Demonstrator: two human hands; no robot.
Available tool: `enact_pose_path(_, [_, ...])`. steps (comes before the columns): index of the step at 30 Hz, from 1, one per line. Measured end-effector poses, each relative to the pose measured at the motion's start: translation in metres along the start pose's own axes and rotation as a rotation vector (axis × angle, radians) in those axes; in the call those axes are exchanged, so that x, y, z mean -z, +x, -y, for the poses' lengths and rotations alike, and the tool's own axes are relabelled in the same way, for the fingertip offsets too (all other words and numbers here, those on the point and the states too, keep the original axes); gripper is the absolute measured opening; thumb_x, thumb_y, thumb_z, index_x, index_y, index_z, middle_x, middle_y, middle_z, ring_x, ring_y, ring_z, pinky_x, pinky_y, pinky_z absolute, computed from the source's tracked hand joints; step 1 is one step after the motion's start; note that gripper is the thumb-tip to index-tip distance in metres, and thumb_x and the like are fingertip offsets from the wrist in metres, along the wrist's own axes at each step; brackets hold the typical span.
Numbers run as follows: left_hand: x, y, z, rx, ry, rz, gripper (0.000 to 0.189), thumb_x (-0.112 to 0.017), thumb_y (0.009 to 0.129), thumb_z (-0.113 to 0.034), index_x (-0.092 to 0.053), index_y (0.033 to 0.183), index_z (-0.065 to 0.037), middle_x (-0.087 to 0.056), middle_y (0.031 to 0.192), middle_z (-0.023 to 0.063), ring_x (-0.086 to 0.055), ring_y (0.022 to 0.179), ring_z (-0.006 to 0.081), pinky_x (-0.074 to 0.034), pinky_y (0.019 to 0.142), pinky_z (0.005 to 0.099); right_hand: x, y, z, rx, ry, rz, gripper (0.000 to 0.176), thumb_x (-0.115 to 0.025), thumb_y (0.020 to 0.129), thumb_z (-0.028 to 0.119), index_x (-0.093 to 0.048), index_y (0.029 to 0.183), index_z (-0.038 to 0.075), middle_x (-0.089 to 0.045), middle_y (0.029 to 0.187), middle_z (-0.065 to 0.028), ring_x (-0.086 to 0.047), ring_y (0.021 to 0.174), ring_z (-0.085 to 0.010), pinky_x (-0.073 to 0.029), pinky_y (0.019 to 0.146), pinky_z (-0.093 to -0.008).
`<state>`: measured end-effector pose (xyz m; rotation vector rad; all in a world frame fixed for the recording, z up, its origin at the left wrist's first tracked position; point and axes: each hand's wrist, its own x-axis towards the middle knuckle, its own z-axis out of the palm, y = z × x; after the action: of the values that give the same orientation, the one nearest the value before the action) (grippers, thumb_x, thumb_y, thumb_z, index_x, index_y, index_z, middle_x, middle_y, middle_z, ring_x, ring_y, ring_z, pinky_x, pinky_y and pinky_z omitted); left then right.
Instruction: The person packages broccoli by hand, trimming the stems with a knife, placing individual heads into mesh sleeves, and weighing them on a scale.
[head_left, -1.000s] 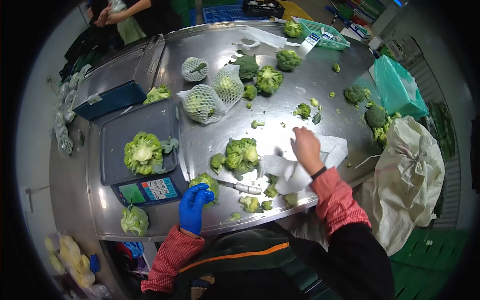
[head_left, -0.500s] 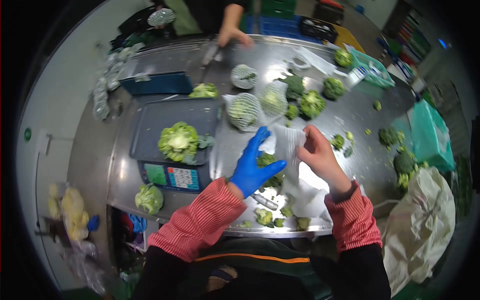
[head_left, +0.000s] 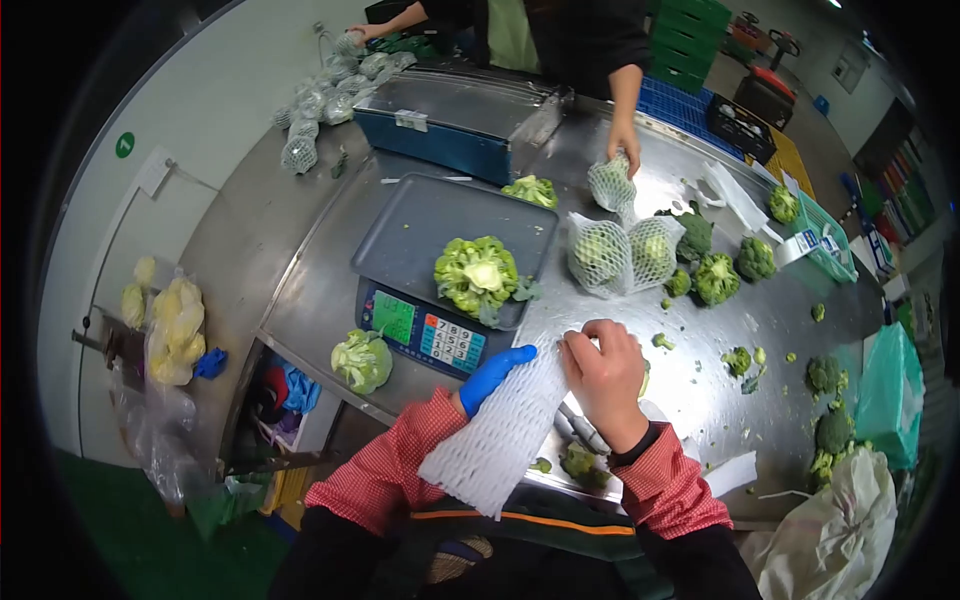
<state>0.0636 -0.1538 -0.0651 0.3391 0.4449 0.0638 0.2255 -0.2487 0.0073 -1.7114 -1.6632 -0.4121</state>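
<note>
- A steel table (head_left: 690, 375) is being seen across the middle and right of the frame, strewn with broccoli heads (head_left: 716, 278).
- On the dark tray (head_left: 420, 225) of a weighing scale (head_left: 452, 342), left of centre, one large broccoli head (head_left: 480, 275) is being borne, stalk end up.
- Two forearms in red checked sleeves (head_left: 385, 455) are being held at a slant from the lower edge, converging so that the hands are being held near each other just below centre.
- A white foam net (head_left: 500, 430) is being held between these hands, hanging slantwise towards the lower edge of the frame.
- The right hand (head_left: 610, 375), bare, is being held back upward, knuckles raised and fingers curled, the fingertips being clamped on the net's upper end.
- The left hand (head_left: 492, 378), blue-gloved, is being laid along the net's left edge, pointing up and right; its other fingers are being hidden, so whether it is closed cannot be told.
- At upper right of centre, a netted head (head_left: 610, 187) is being touched from above by a co-worker's hand (head_left: 624, 140).
</note>
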Motion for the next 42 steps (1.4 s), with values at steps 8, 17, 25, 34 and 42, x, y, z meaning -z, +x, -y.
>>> enact_pose_path(8, [0.0,-0.029,-0.013,-0.657,-0.029,-0.107,0.025,-0.049,0.09,-0.015,-0.052,0.111,-0.002,-0.062,0.094,0.0098,-0.06,0.092,0.0206,-0.048,0.083,0.0334,-0.037,-0.007,0.036,-0.801,1.259,0.887,0.029,-0.061,0.087,0.02,-0.056,0.106,-0.001,-0.063,0.093,-0.0074,-0.059,0.088,-0.0172,-0.044,0.08,-0.0281])
enact_pose_path(17, [-0.002,-0.079,-0.12,-0.356,1.286,-0.322,0.057,-0.063,0.086,-0.031,-0.044,0.129,0.0,-0.056,0.12,0.0175,-0.053,0.113,0.023,-0.042,0.093,0.0335,-0.05,0.05,-0.028,-1.048,1.533,0.352,0.021,-0.053,0.082,0.012,-0.059,0.097,-0.002,-0.064,0.089,-0.0091,-0.061,0.076,-0.0181,-0.049,0.072,-0.0292])
enact_pose_path(25, [0.079,0.016,-0.171,-0.226,0.852,-0.706,0.063,-0.031,0.094,-0.053,-0.047,0.13,-0.004,-0.06,0.115,0.0174,-0.059,0.105,0.0282,-0.047,0.089,0.0336,-0.114,0.079,-0.039,-1.145,0.936,0.542,0.042,-0.038,0.094,0.034,-0.058,0.089,-0.002,-0.058,0.074,-0.004,-0.052,0.06,-0.0106,-0.042,0.054,-0.0245])
enact_pose_path(34, [0.022,-0.028,-0.094,-0.287,-0.006,-0.097,0.061,-0.034,0.094,-0.053,-0.044,0.131,-0.006,-0.053,0.126,0.0147,-0.054,0.112,0.0294,-0.04,0.1,0.0411,-0.051,0.035,-0.009,-1.368,1.721,0.225,0.031,-0.039,0.095,0.027,-0.054,0.101,0.001,-0.062,0.086,-0.0042,-0.06,0.073,-0.0117,-0.05,0.068,-0.0258])
enact_pose_path(42, [0.03,0.033,-0.048,-0.349,0.092,-0.2,0.045,-0.044,0.093,-0.026,-0.042,0.132,-0.002,-0.052,0.126,0.0111,-0.051,0.112,0.0245,-0.04,0.099,0.0379,-0.044,-0.046,-0.021,-1.318,1.987,0.24,0.053,-0.028,0.1,0.041,-0.043,0.13,0.0,-0.054,0.125,-0.0115,-0.056,0.108,-0.0166,-0.044,0.095,-0.0298])
